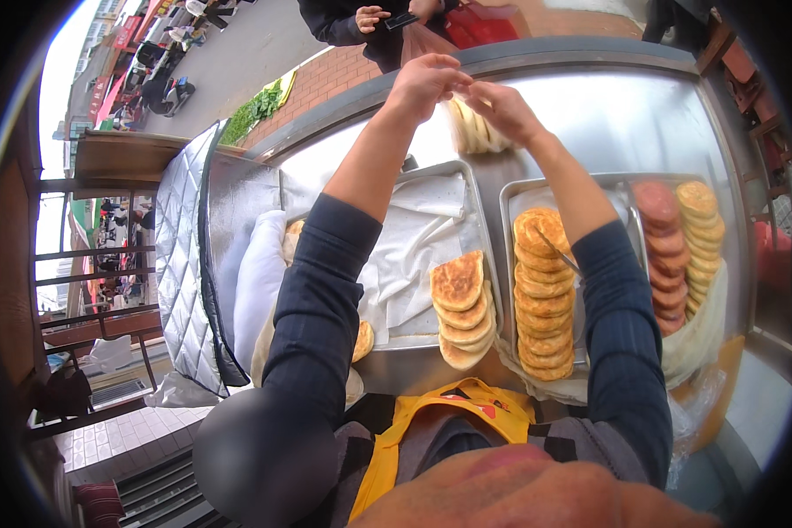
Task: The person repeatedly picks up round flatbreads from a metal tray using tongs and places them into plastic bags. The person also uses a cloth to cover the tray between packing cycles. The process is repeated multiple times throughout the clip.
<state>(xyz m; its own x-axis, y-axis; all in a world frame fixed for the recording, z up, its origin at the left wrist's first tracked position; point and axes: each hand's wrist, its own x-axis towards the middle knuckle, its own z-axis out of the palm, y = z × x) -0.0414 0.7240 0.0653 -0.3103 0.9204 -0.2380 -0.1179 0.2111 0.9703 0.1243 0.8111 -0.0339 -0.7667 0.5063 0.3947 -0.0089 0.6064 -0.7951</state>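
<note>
Out over the far part of the metal counter [640, 112], my left hand [429, 82] and my right hand [505, 109] meet at the fingertips. Both pinch at the top of what looks like a clear plastic bag of pale flatbreads [475, 129]; the exact grip is too small to make out. Closer to me, a paper-lined metal tray [396, 344] has a short stack of browned flatbreads [459, 284] at its right edge. Right of that tray stands a long overlapping row of golden flatbreads [544, 310]. A thin metal utensil [554, 247] rests across its far end, partly behind my right arm.
Reddish flatbreads [660, 257] and pale yellow ones [703, 231] fill the right side, beside a cloth [699, 343]. A silver quilted cover [185, 264] and white cloth [261, 290] stand left. Beyond the raised counter rim [567, 53], a person's hand [371, 18] holds a phone [401, 21].
</note>
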